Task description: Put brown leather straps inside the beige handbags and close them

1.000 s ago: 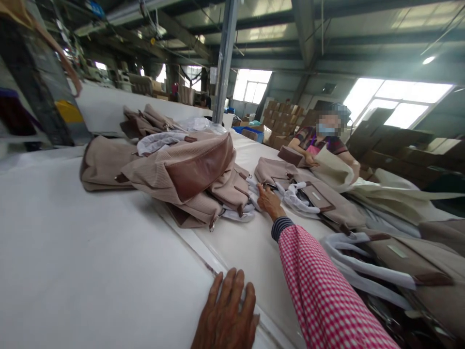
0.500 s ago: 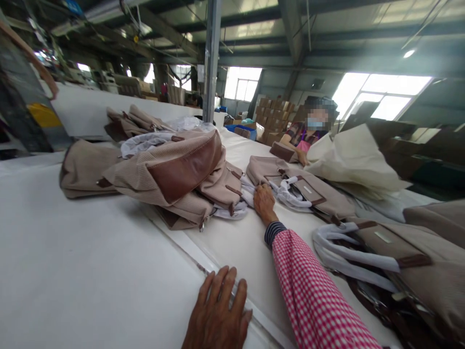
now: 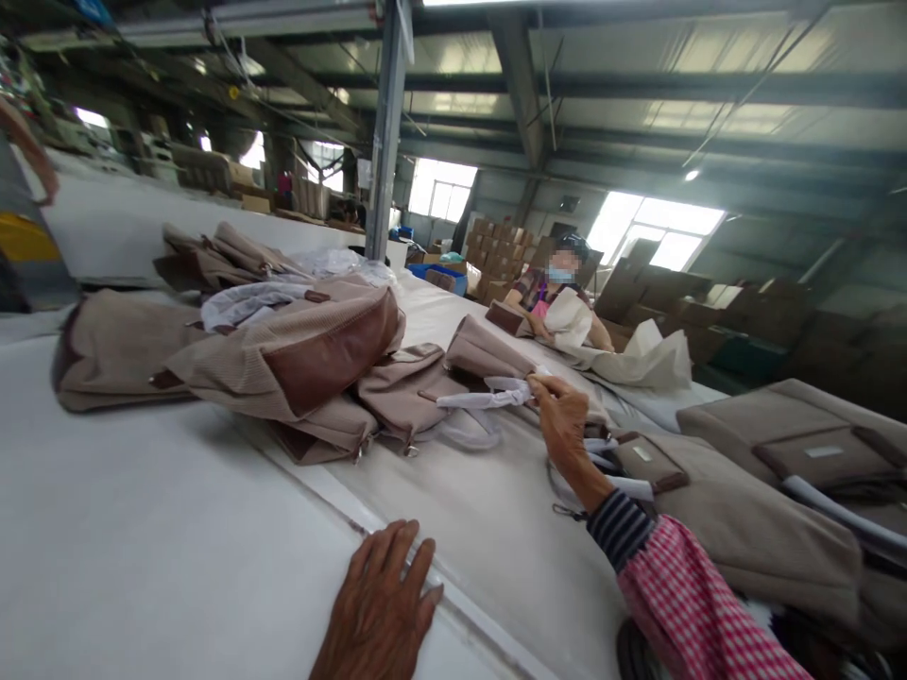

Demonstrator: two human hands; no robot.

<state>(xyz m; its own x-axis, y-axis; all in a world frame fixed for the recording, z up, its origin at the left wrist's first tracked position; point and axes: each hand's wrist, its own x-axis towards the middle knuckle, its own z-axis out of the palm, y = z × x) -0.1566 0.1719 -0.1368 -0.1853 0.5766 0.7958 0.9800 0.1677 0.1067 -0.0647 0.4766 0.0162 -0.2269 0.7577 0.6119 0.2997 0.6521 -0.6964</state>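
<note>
My right hand grips the white-wrapped handle of a beige handbag, and the handle is stretched taut toward the right. That bag lies partly under a pile of beige handbags; the top one shows a brown leather base. My left hand rests flat on the white table, fingers spread, holding nothing. Beyond my right hand lies another beige bag. More beige handbags with white-wrapped handles lie to the right of my right forearm.
Across the table a masked co-worker handles cream wrapping sheets. A metal post rises behind the bag pile. Cardboard boxes and a blue bin stand at the back. A strip seam runs along the table.
My right hand has moved right, pulling the handle out straight and up from the table. My left hand stays flat on the table. The view has swung to the right.
</note>
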